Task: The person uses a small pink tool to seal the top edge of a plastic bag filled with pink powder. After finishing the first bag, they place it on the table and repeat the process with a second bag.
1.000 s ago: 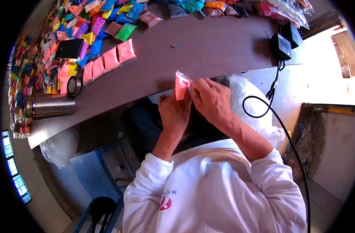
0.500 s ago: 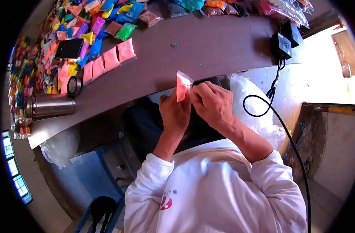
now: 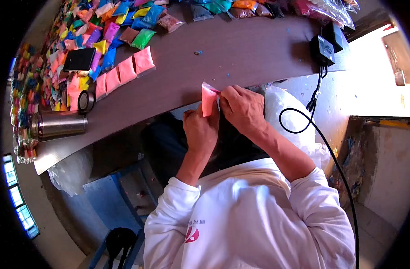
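Note:
My left hand point(image 3: 200, 130) is closed on the lower part of a small clear packet of pink material point(image 3: 208, 99), held upright just off the table's front edge. My right hand point(image 3: 243, 107) pinches at the packet's upper right edge, its thumb and fingers pressed together. What exactly lies between those fingertips is too small to make out. Several matching pink packets point(image 3: 126, 71) lie in a row on the brown table point(image 3: 223, 49), to the left of my hands.
Heaped coloured packets point(image 3: 97, 31) cover the table's left and back. A black phone point(image 3: 78, 59) rests on them, near a steel flask point(image 3: 61, 125) and its round lid point(image 3: 85, 101). At right are a black power adapter point(image 3: 322, 51), its cable point(image 3: 344, 179) and a white plastic bag point(image 3: 290, 116).
My right hand has shifted slightly up and left along the packet's edge. The left hand still grips the packet, almost in the same place.

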Action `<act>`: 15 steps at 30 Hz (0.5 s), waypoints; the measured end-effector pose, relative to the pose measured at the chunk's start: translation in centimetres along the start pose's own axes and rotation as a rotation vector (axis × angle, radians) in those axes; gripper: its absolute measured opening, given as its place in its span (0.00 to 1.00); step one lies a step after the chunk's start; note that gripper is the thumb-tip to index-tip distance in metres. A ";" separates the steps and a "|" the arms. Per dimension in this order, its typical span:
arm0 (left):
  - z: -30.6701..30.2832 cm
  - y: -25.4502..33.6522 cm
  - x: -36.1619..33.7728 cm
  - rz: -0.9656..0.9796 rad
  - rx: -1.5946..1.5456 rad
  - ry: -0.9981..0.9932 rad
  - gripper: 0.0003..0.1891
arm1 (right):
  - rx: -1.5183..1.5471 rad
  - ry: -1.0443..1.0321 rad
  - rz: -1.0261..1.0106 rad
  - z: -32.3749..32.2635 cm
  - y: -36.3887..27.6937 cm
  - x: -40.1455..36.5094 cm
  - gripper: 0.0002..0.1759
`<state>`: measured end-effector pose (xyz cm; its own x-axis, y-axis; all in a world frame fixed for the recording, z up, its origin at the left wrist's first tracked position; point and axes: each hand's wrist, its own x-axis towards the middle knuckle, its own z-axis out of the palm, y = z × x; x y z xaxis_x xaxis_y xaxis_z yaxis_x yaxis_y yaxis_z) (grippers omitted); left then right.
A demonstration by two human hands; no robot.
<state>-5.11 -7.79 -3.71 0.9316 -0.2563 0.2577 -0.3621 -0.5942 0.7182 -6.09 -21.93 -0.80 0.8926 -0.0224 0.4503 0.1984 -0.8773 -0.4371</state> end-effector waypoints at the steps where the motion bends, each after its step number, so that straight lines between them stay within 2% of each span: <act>1: 0.0 -0.1 -0.2 0.002 0.000 0.000 0.12 | -0.001 0.002 0.001 -0.3 -0.2 -0.2 0.07; 4: 0.6 -1.3 -0.6 0.067 0.061 0.026 0.12 | 0.079 -0.005 0.007 -0.9 -0.9 -0.5 0.08; 7: 0.9 -1.5 -0.7 0.101 -0.036 0.059 0.11 | 0.103 0.021 -0.033 -0.6 -1.3 -0.7 0.08; 9: 0.4 -1.2 -0.5 0.060 0.069 0.002 0.13 | 0.056 -0.053 -0.022 -0.1 -0.9 -0.5 0.08; 12: 0.6 -1.5 -0.3 0.033 0.066 -0.011 0.13 | 0.053 -0.100 0.039 -0.3 -1.2 -0.1 0.08; 15: 0.3 -1.1 -0.3 -0.003 0.057 -0.054 0.12 | 0.007 -0.081 0.046 -0.3 -1.0 -0.1 0.08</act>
<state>-5.01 -7.29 -4.84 0.9301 -0.2942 0.2199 -0.3624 -0.6370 0.6804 -6.53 -21.22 -0.17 0.9304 -0.0236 0.3658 0.1593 -0.8726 -0.4617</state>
